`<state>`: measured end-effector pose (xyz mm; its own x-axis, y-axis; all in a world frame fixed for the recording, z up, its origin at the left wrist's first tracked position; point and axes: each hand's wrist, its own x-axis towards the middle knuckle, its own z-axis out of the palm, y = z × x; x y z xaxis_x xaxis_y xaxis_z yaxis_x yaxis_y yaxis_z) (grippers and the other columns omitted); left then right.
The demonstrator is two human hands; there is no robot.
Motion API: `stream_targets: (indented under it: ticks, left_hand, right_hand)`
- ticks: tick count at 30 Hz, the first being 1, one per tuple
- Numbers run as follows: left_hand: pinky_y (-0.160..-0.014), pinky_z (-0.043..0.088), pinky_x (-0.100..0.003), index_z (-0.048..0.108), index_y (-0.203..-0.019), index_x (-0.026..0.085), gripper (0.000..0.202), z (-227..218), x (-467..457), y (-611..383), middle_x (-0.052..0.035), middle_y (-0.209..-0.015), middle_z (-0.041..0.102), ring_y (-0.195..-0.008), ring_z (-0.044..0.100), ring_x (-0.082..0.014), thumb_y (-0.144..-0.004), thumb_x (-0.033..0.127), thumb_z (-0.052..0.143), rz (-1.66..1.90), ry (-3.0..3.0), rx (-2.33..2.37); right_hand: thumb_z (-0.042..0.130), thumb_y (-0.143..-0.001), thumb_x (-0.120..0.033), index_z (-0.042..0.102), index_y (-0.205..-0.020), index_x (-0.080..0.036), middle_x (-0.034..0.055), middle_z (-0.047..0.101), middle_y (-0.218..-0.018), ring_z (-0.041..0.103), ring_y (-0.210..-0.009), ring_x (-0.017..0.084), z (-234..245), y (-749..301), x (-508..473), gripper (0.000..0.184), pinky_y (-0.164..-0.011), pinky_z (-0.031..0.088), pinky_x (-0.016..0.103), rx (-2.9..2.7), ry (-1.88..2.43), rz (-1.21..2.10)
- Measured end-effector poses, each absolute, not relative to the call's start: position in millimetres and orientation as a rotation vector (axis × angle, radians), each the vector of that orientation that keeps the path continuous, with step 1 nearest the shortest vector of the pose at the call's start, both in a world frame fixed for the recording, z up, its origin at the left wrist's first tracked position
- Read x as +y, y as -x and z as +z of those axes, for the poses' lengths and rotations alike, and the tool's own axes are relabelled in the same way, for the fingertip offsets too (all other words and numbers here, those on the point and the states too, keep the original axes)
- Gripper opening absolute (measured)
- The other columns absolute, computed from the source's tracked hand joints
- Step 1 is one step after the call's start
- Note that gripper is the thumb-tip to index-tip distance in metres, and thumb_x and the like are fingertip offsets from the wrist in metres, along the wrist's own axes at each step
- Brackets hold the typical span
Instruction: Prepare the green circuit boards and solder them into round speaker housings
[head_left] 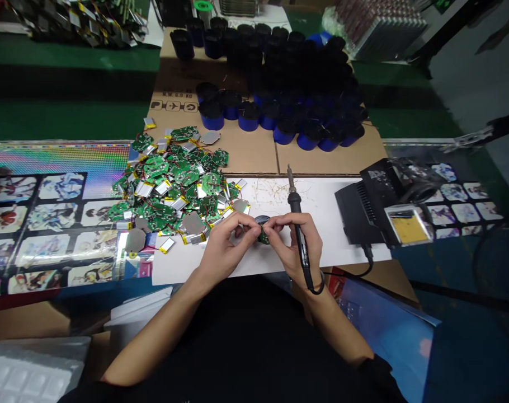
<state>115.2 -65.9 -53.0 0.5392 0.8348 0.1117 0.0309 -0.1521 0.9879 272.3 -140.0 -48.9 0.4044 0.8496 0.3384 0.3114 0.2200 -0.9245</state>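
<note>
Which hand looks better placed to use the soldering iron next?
Probably the right hand: the soldering iron already lies across it, whereas the left hand, at the round piece, shows no tool.

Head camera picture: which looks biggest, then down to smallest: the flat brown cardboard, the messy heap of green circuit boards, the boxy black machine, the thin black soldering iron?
1. Brown cardboard
2. Heap of circuit boards
3. Black machine
4. Soldering iron

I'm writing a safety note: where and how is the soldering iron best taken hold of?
Likely by the black handle, coming from the rear, on the person's side. The iron slants across the right grip, its slender metal tip pointing away; that tip may be hot, while the long handle leaves room behind it.
</note>
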Motion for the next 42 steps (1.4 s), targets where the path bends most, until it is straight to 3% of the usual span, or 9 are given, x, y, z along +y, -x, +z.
stream_targets:
  ticks: [11,16,19,23,26,29,38,42]
  left_hand:
    - [-0.068,0.048,-0.026,0.069,-0.097,0.018,0.028,-50,-61,-114,-0.0037,-0.085,0.068,-0.077,0.062,-0.0154,-0.100,0.046,0.068,0.694,-1.398,0.763]
    - [-0.068,0.047,-0.026,0.069,-0.097,0.018,0.029,-49,-59,-113,-0.0040,-0.086,0.068,-0.079,0.063,-0.0153,-0.101,0.046,0.066,0.646,-1.451,0.770]
    - [-0.071,0.047,-0.026,0.069,-0.100,0.018,0.027,-49,-59,-112,-0.0043,-0.089,0.069,-0.081,0.064,-0.0151,-0.103,0.044,0.063,0.628,-1.490,0.751]
    - [-0.073,0.047,-0.027,0.069,-0.103,0.017,0.026,-50,-58,-112,-0.0044,-0.091,0.070,-0.082,0.064,-0.0148,-0.105,0.042,0.062,0.622,-1.528,0.710]
    - [-0.072,0.047,-0.026,0.069,-0.103,0.017,0.026,-50,-58,-112,-0.0041,-0.090,0.070,-0.081,0.064,-0.0143,-0.105,0.041,0.060,0.615,-1.577,0.683]
    - [-0.074,0.049,-0.026,0.069,-0.104,0.017,0.025,-47,-57,-112,-0.0046,-0.093,0.071,-0.082,0.065,-0.0148,-0.107,0.040,0.058,0.599,-1.624,0.654]
    - [-0.076,0.048,-0.026,0.068,-0.103,0.020,0.021,-40,-50,-110,-0.0037,-0.095,0.073,-0.085,0.066,-0.0154,-0.108,0.035,0.054,0.508,-1.798,0.593]
    - [-0.070,0.045,-0.025,0.068,-0.110,0.021,0.014,-44,-49,-111,-0.0009,-0.091,0.072,-0.074,0.059,-0.0131,-0.101,0.032,0.067,0.575,-1.936,0.589]
  right_hand:
    - [0.075,-0.093,-0.013,0.068,-0.106,-0.026,0.0013,0.078,-0.098,0.076,-0.087,0.018,-43,-287,-149,0.021,-0.082,0.063,0.035,-1.357,1.456,0.335]
    - [0.066,-0.102,-0.019,0.072,-0.102,-0.026,0.0003,0.080,-0.087,0.078,-0.081,0.019,-35,-304,-156,0.009,-0.079,0.064,0.034,-1.355,1.449,0.334]
    - [0.064,-0.103,-0.017,0.073,-0.100,-0.026,-0.0005,0.080,-0.086,0.078,-0.080,0.018,-33,-306,-154,0.013,-0.078,0.064,0.033,-1.377,1.448,0.322]
    - [0.070,-0.097,-0.011,0.070,-0.120,-0.027,0.0018,0.082,-0.104,0.077,-0.085,0.017,-32,-302,-148,0.029,-0.083,0.064,0.033,-1.491,1.455,0.278]
    - [0.071,-0.095,-0.009,0.067,-0.125,-0.029,0.0029,0.081,-0.114,0.077,-0.092,0.018,-34,-300,-145,0.035,-0.087,0.064,0.037,-1.575,1.382,0.301]
    - [0.071,-0.095,-0.008,0.066,-0.126,-0.030,0.0022,0.081,-0.112,0.077,-0.099,0.021,-34,-300,-143,0.038,-0.089,0.064,0.040,-1.628,1.327,0.302]
    - [0.068,-0.093,-0.009,0.063,-0.125,-0.029,0.0003,0.077,-0.095,0.071,-0.083,0.019,-36,-302,-141,0.038,-0.078,0.062,0.037,-1.657,1.360,0.295]
    - [0.068,-0.093,-0.009,0.063,-0.123,-0.028,0.0009,0.076,-0.098,0.070,-0.083,0.018,-38,-302,-140,0.036,-0.080,0.061,0.036,-1.633,1.381,0.293]
